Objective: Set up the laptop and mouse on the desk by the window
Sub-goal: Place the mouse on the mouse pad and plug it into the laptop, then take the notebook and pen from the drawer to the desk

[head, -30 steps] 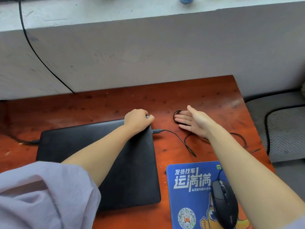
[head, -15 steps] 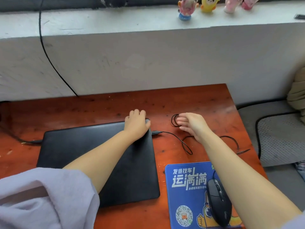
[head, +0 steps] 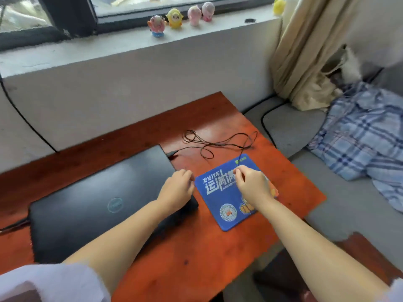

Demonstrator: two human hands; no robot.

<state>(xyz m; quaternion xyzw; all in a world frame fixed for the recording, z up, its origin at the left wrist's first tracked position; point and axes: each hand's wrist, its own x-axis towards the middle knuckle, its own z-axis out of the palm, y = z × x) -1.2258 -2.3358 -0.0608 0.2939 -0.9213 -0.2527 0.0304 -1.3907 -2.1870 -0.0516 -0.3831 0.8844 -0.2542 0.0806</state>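
Observation:
A closed black laptop (head: 98, 203) lies on the red-brown desk (head: 207, 247) under the window. My left hand (head: 177, 189) sits at its right edge near the front corner, with the fingers curled over the lid's edge. To the right lies a blue mouse pad (head: 220, 205). My right hand (head: 254, 185) is cupped on the pad where the mouse lies, and it hides the mouse. The thin black mouse cable (head: 218, 144) runs in loose loops from under that hand to a plug (head: 172, 153) at the laptop's right side.
Several small figurines (head: 174, 18) stand on the white window sill. A beige curtain (head: 305, 51) hangs at the right above a grey seat (head: 290, 127) with a blue plaid cloth (head: 366, 136). A black cord (head: 21, 118) runs down the wall on the left.
Both hands have drawn back toward me. The left went from the laptop's far right corner to its near right edge. The right left the cable loops and came down on the mouse pad.

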